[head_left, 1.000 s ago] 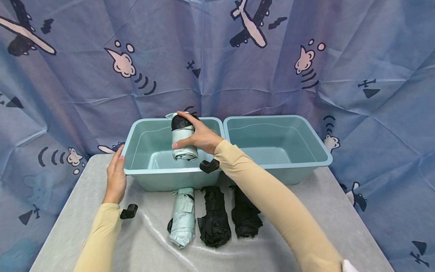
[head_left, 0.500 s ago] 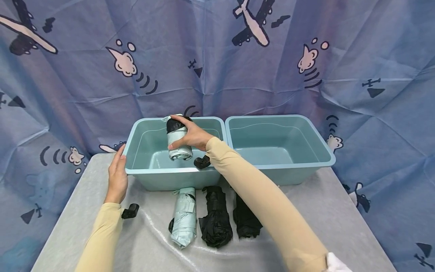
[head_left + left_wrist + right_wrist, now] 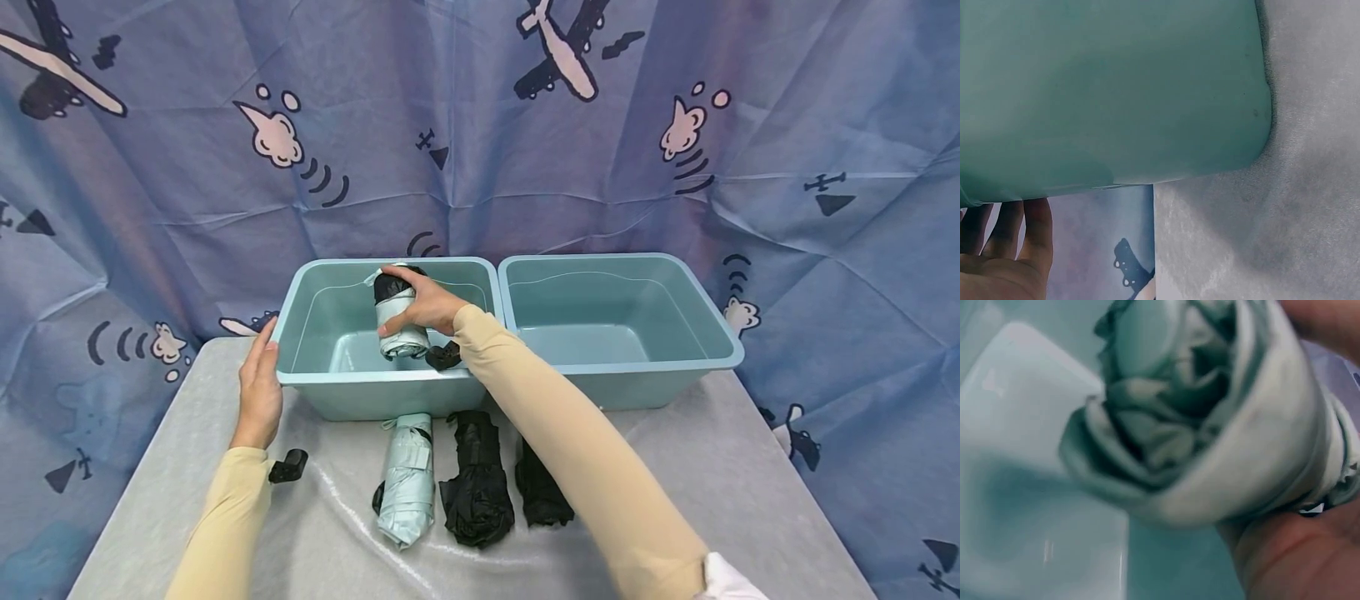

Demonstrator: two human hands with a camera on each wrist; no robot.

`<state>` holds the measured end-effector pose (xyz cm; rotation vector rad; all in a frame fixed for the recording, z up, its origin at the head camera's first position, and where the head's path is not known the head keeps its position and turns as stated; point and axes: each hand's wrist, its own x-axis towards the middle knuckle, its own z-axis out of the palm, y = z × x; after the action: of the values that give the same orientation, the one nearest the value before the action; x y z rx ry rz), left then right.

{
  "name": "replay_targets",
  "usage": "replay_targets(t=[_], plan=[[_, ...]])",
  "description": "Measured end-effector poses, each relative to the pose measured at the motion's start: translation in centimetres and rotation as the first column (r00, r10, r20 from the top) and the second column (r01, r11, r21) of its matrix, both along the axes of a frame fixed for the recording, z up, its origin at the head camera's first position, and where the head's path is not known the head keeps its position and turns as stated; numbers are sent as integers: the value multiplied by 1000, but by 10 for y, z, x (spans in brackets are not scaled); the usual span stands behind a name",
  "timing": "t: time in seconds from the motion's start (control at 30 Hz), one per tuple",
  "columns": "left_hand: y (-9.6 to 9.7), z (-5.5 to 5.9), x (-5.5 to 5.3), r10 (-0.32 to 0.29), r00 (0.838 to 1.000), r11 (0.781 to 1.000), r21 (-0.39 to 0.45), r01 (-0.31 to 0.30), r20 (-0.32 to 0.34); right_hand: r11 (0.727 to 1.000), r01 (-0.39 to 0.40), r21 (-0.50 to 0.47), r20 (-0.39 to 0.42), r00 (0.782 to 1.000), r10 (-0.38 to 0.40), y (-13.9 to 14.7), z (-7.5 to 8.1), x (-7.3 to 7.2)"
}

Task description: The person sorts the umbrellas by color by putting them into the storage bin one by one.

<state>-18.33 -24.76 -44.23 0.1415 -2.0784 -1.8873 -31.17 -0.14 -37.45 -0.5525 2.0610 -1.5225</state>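
Note:
Over the left teal bin (image 3: 375,377), my right hand (image 3: 431,307) grips a folded umbrella (image 3: 399,321), pale green with a black band near its far end. It is held tilted, its near end lower, partly inside the bin's opening. The right wrist view shows the gathered cloth end of this umbrella (image 3: 1254,450) close up, with a thumb and finger around it. My left hand (image 3: 260,396) rests its straight fingers against the bin's left outer wall. In the left wrist view, the fingers (image 3: 1036,231) touch the bin's side (image 3: 1116,94).
A second teal bin (image 3: 622,367) stands against the first on its right. In front lie a pale green folded umbrella (image 3: 407,483), a black one (image 3: 476,492) and another black one (image 3: 542,492) partly behind my right sleeve. A patterned curtain (image 3: 480,150) hangs behind the grey-covered table (image 3: 330,533).
My right hand with the umbrella has shifted slightly left, then dropped a little lower into the left bin. The left hand keeps its place on the bin's side.

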Motion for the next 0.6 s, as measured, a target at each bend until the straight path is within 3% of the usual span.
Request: replay_targets(t=[0.6], plan=[[0,-2,-2,15,1000,1000,26,-15,-7,999,25,33,108,994,-29,-24,-10,-3]])
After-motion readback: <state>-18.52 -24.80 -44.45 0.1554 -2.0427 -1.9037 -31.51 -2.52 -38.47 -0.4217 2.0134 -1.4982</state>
